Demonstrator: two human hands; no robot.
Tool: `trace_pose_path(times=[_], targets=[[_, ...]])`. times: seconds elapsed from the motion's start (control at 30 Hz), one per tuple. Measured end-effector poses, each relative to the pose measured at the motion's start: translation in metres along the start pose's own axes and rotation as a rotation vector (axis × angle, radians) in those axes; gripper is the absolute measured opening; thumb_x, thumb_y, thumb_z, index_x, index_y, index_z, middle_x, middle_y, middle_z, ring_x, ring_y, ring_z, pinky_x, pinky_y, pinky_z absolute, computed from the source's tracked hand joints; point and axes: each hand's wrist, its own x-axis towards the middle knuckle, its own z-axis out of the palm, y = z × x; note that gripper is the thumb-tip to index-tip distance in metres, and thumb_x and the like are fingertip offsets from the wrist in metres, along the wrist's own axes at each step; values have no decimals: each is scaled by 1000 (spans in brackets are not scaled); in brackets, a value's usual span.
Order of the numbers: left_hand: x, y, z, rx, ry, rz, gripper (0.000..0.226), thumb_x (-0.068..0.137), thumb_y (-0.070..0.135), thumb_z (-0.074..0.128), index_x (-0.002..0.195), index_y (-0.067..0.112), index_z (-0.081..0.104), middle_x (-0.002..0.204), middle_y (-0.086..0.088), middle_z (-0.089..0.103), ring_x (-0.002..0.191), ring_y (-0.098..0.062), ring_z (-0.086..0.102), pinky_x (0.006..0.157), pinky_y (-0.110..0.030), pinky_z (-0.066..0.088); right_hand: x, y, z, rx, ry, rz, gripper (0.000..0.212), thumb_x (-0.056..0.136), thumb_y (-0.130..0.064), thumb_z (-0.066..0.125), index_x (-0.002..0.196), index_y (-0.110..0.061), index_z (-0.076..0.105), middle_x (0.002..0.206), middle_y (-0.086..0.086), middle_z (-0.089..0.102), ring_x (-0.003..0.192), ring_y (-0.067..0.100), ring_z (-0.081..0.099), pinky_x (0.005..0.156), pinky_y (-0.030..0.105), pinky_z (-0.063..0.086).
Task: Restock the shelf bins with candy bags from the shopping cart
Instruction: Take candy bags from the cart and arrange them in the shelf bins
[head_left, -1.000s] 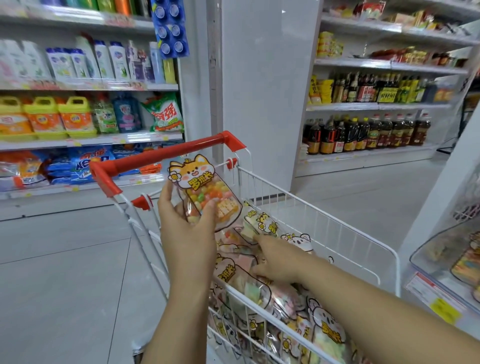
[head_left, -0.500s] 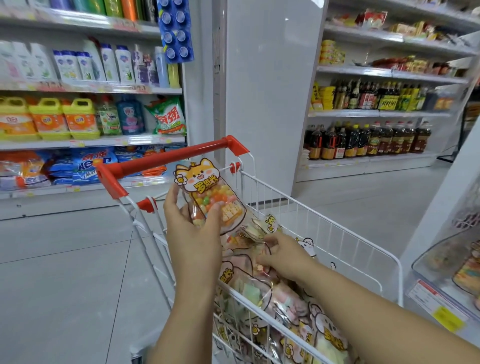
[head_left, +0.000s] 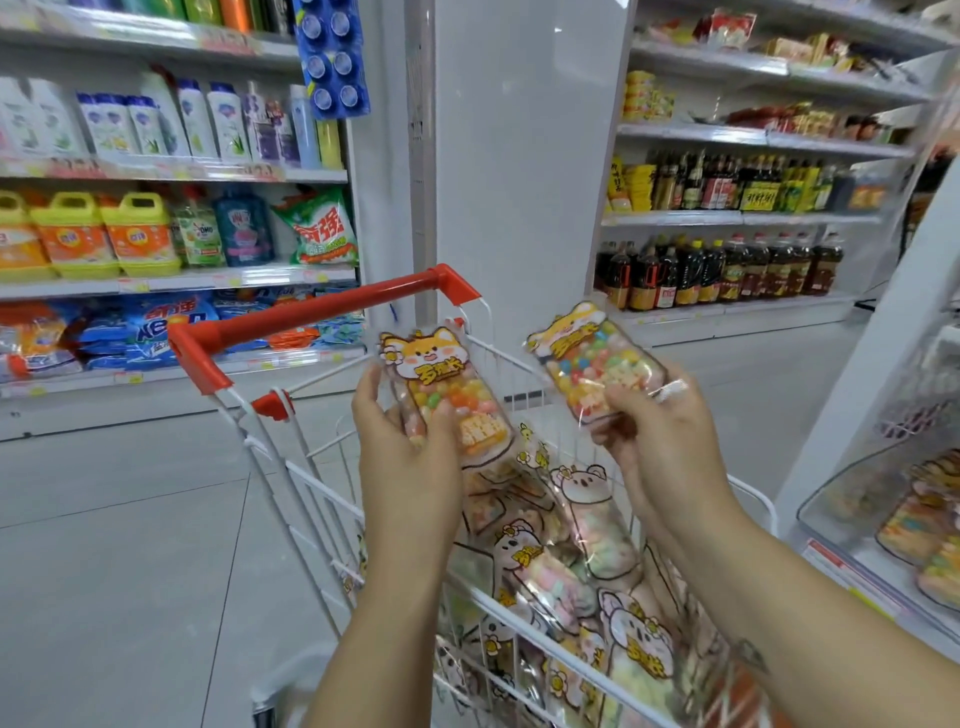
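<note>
My left hand (head_left: 410, 467) grips a clear candy bag (head_left: 447, 395) with an orange dog header, held upright above the cart. My right hand (head_left: 660, 441) grips a second candy bag (head_left: 592, 358) of the same kind, tilted and lifted above the cart's right side. The white wire shopping cart (head_left: 311, 478) with a red handle (head_left: 311, 317) stands below both hands and holds several more candy bags (head_left: 587, 525). A clear shelf bin (head_left: 852, 483) with candy bags in it sits at the right edge.
Shelves of detergent and shampoo (head_left: 156, 223) line the left. A white pillar (head_left: 514, 156) rises behind the cart. Bottles of sauce and oil (head_left: 727, 265) fill shelves at the back right. Grey tiled floor (head_left: 104, 545) lies to the left of the cart.
My right hand has come up out of the cart holding a second candy bag. My left hand has kept its bag and shifted slightly.
</note>
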Motion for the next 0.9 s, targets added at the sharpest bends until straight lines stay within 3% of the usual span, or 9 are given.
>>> trace_pose_path(times=[0.1,0.23,0.33,0.4,0.47,0.57,0.67,0.77,0.9], targets=[[-10,0,21,-21,-120,-75,68,86,48,61,143,56,24,144,2,55,122,-18,61,104,-49,48,-13,-6,-15,35,1,-12,59,92,5,60,138,-26,41,80,4,73,59,16,62,57,28,52],[-36,0,55,-97,-237,-193,67,74,63,55,137,60,32,140,-3,59,122,-28,62,105,-57,45,-38,-15,-49,-394,8,-90,59,81,-16,80,126,-44,53,101,3,73,77,12,71,70,28,56],[-64,7,80,-137,-310,-156,69,89,57,64,148,44,30,137,-1,61,118,-20,65,105,-51,48,-50,-25,-80,-442,97,-55,45,77,-14,84,114,-27,62,99,1,72,74,4,70,67,19,51],[-81,10,95,-140,-369,-101,83,83,48,74,151,34,28,133,8,61,112,3,63,103,-34,49,-56,-31,-98,-438,129,-13,42,75,-15,86,108,-21,61,96,5,69,72,6,67,67,19,49],[-105,16,112,-108,-434,-48,80,85,28,75,150,31,29,112,26,59,89,26,57,87,-12,48,-64,-43,-125,-509,164,-11,34,74,-17,87,94,-22,60,86,0,62,68,2,58,61,12,42],[-136,21,131,-46,-530,12,76,88,18,73,147,33,28,101,26,59,80,22,61,67,-4,45,-80,-61,-162,-573,158,48,24,76,-25,85,85,-22,63,83,-2,66,72,5,59,62,15,42],[-159,21,151,30,-620,81,80,88,20,74,150,35,26,112,15,66,87,14,65,70,-2,46,-81,-74,-193,-410,174,142,24,80,-26,81,92,-16,63,89,2,70,78,10,67,72,26,49],[-177,22,174,91,-722,95,77,89,17,73,146,41,26,111,18,65,86,14,65,68,-2,46,-68,-82,-223,-245,270,186,63,66,-27,87,120,-17,55,116,9,68,96,19,71,86,42,58],[-175,8,219,200,-868,104,76,90,12,72,146,41,30,130,12,62,109,4,64,95,-23,53,-42,-92,-270,-223,257,227,40,82,8,65,118,-8,61,108,15,71,83,21,69,66,32,56]])
